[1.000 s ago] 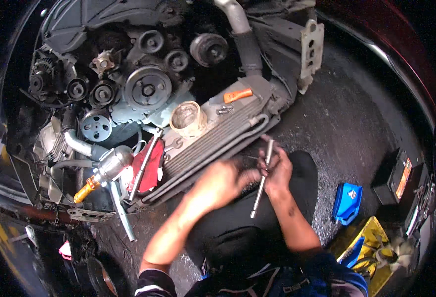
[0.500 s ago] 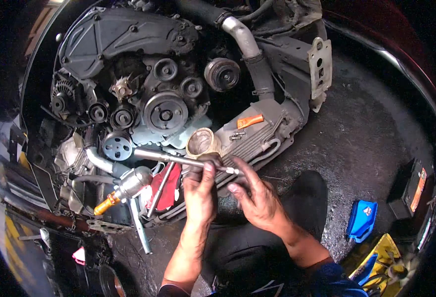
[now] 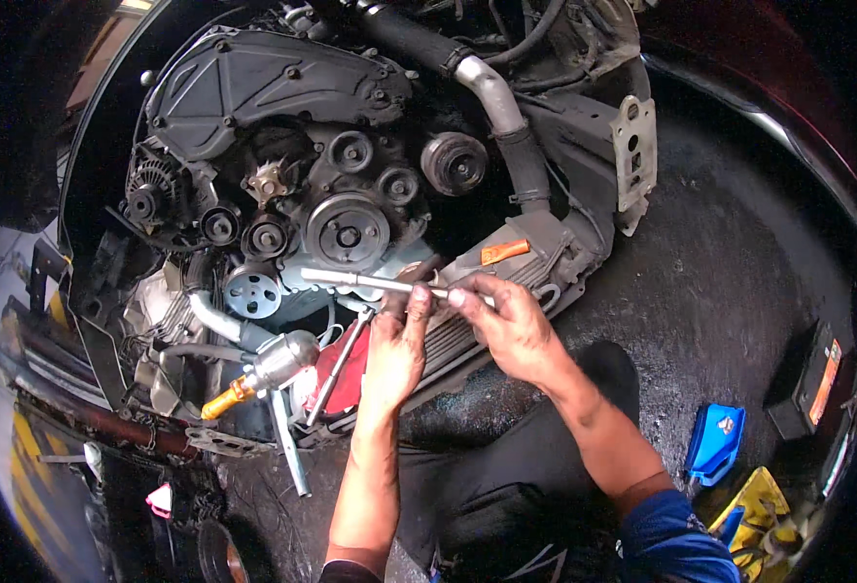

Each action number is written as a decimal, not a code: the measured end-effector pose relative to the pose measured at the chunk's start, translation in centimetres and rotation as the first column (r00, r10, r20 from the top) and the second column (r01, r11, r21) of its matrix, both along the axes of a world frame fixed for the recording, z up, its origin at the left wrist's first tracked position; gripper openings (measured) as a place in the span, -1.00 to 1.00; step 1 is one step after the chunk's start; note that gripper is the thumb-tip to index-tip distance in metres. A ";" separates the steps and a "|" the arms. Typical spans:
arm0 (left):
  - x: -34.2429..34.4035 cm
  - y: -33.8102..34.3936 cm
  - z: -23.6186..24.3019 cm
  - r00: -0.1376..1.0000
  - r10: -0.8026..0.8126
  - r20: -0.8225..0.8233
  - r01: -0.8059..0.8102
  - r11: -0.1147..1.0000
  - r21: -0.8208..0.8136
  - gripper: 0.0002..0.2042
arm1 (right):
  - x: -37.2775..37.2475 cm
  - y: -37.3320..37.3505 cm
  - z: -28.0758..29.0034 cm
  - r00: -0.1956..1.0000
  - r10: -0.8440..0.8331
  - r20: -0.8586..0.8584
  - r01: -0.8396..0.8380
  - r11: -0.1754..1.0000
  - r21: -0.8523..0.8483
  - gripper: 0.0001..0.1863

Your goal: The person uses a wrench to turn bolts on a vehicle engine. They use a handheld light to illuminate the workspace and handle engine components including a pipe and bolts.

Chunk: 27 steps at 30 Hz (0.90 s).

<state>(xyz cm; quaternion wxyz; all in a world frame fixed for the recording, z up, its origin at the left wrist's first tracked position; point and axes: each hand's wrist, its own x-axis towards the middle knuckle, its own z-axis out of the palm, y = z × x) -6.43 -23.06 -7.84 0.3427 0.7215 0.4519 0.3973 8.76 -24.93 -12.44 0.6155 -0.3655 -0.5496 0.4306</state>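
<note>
While pinching the silver rod [image 3: 380,284] in the left grip [image 3: 396,345], with the right grip [image 3: 514,327] closed on its right end, held it above the far edge of the radiator [image 3: 542,235], apparently partway through handling, with the hold secured but no use on the engine [image 3: 263,89] yet shown.

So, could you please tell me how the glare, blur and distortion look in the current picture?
In the head view, glare sits beside the lamp, washing out the nearest edge of the red cloth; in that head view, the left hand and right hand look fairly sharp; the head view's corners fall to black, and outlines curve toward its fisheye rim.
</note>
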 end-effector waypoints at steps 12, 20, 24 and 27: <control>-15.0 3.3 -8.9 0.512 0.598 -0.616 -0.297 0.796 0.527 -0.59 | 8.3 12.2 12.8 0.518 -0.849 0.104 0.779 0.519 0.352 -0.60; -14.5 3.3 -10.0 0.441 0.699 -0.563 -0.320 0.708 0.629 -0.62 | 7.8 19.1 14.3 -0.033 -0.864 0.502 0.520 0.414 0.747 -0.68; -14.1 3.6 -10.3 0.389 0.690 -0.610 -0.345 0.724 0.598 -0.62 | 8.3 19.7 15.1 -0.117 -0.828 0.549 0.479 0.437 0.761 -0.65; -15.0 3.5 -10.5 0.385 0.718 -0.579 -0.321 0.693 0.645 -0.61 | 7.8 19.1 16.2 0.724 -0.580 0.373 0.582 0.804 0.121 -0.67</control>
